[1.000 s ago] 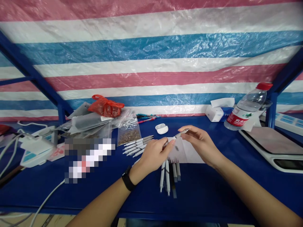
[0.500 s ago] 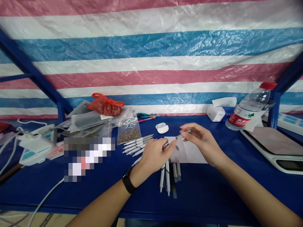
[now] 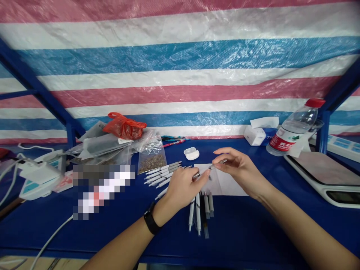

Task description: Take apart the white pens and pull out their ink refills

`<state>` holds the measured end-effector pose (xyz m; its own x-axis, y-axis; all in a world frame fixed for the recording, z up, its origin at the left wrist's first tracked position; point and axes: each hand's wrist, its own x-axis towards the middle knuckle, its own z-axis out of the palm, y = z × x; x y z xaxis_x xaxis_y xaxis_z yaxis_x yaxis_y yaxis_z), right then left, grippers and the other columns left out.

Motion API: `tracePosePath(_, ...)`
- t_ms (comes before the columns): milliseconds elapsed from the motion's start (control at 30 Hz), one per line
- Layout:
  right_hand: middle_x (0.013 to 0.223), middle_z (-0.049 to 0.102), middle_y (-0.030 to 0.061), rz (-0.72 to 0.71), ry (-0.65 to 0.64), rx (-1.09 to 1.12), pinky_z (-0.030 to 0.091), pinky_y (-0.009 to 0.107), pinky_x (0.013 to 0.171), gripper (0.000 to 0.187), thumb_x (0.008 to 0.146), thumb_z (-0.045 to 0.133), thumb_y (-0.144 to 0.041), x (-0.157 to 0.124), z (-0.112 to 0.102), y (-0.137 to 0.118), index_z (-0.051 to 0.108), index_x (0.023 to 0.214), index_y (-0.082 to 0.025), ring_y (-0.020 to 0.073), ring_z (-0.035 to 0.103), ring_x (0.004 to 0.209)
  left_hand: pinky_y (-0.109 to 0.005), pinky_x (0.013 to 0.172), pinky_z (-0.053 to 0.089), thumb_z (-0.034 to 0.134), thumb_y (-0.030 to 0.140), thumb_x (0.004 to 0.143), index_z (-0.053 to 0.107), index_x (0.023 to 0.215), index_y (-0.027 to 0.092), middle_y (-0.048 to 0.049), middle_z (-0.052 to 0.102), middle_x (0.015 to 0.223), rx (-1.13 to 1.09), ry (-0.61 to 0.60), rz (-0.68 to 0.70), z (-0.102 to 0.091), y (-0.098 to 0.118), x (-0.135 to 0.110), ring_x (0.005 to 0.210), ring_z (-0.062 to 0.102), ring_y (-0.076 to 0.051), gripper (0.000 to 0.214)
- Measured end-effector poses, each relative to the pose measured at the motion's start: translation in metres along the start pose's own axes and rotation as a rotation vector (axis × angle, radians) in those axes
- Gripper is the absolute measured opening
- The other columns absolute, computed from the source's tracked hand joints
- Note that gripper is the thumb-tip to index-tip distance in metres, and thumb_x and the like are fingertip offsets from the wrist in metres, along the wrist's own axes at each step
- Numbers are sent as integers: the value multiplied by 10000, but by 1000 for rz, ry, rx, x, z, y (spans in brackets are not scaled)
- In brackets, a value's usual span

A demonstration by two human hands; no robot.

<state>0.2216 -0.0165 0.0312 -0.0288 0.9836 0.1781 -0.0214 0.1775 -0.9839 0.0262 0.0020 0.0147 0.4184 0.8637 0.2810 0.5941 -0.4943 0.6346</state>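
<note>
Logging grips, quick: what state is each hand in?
Left hand: closed on a pen part, mostly hidden.
Right hand: closed, pinching a slim pen piece.

desk [image 3: 247, 228]: blue
left: white pens [image 3: 159, 177], clear bag [image 3: 152, 161]
front: two white barrels [image 3: 191, 214]
middle: paper sheet [image 3: 232, 184], open white case [image 3: 192, 154]
right: scale [image 3: 326, 168], bottle [image 3: 285, 141], tissue box [image 3: 254, 136]

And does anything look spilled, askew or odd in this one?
A pixelated patch on the left stands out, hiding whatever lies beneath. The bottle at the right appears to lean, though that may be lens distortion. I see no spill or damage around the pens by the left hand.
</note>
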Motion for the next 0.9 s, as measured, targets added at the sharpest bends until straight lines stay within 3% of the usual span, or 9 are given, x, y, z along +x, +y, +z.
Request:
tracePosePath(100,982,747,43,18,1,-28,557,412,860,380,674,894,-445,0,1,-2,733,961,-255,228,685,928,-302,522,161,438,500,915,181,561,211,55,190,461,-3,10,2,0,-1,0,453,219,-104,524)
tracePosePath(233,788,702,23,106,15,-51,568,392,759,401,653,894,-518,1,3,-1,732,862,-216,195,668,735,-301,518,160,446,483,917,183,556,212,53,198,456,14,13,15,0,-2,1,450,223,-105,522)
tracePosePath(433,910,751,29,-4,-26,-11,557,395,836,338,658,909,-420,0,0,-1,744,912,-269,225,686,889,-300,524,159,424,515,911,187,548,210,54,206,452,10,8,-6,0,-2,1,454,212,-107,530)
tracePosePath(533,979,738,36,14,-57,-60,563,396,840,292,687,887,-429,-1,1,-3,764,897,-267,226,689,901,-303,530,155,416,517,910,181,548,211,54,199,451,10,-5,-13,0,-2,2,454,218,-109,529)
tracePosePath(667,818,717,30,84,-16,-74,573,379,723,346,681,879,-510,1,3,-1,751,847,-234,201,678,726,-304,534,160,415,507,912,177,557,213,55,199,452,19,-36,-14,0,-2,3,447,224,-110,519)
tracePosePath(900,912,775,45,-3,-30,-40,578,399,833,332,645,914,-425,1,1,-1,748,871,-249,238,716,887,-309,534,154,397,545,900,176,554,212,51,188,458,-1,-45,-47,-2,-1,3,455,208,-115,529)
